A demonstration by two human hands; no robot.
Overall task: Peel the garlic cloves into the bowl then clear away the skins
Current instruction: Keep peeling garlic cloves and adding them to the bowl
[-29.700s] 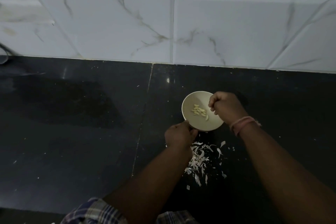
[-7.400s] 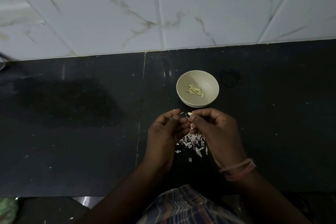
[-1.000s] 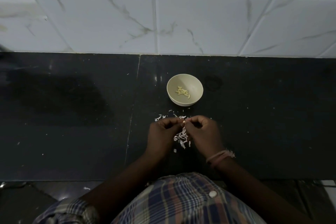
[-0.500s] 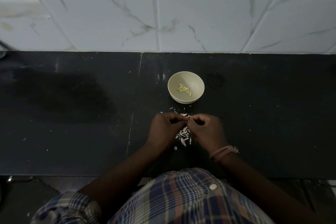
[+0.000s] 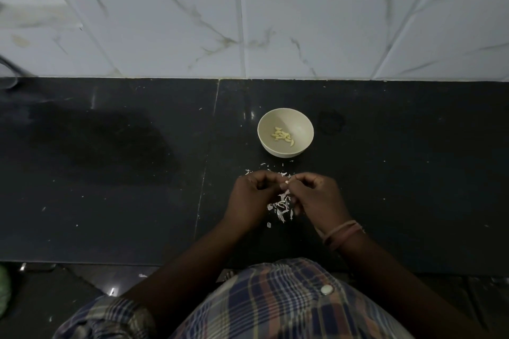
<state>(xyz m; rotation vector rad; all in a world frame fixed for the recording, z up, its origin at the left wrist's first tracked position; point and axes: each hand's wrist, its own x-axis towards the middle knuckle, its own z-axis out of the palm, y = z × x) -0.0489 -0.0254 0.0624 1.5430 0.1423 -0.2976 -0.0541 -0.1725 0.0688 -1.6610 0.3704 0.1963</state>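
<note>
a dark, glossy stone countertop (image 5: 110,173) fills the middle of the view, with a duller smudged patch on its left half and a thin seam running down just left of centre; behind it stands a wall of white marble-veined tiles (image 5: 165,30). near the middle of the counter the left hand (image 5: 252,198) is curled, its fingertips meeting those of the right hand (image 5: 316,197), and between the two a small pale garlic clove (image 5: 287,182) is pinched. directly beneath and between the hands lies a loose heap of white papery garlic skins (image 5: 281,208) on the counter, with a few more flakes scattered just beyond the knuckles toward the wall. further back from the hands, apart from them, sits a small round cream bowl (image 5: 300,121), upright, with a cluster of pale yellow peeled garlic cloves (image 5: 283,136) lying in its bottom. the right hand is likewise curled around the clove, and its wrist carries a pinkish thread band (image 5: 343,234). at the bottom edge a blue and brown checked shirt (image 5: 275,305) with a white button shows.
</note>
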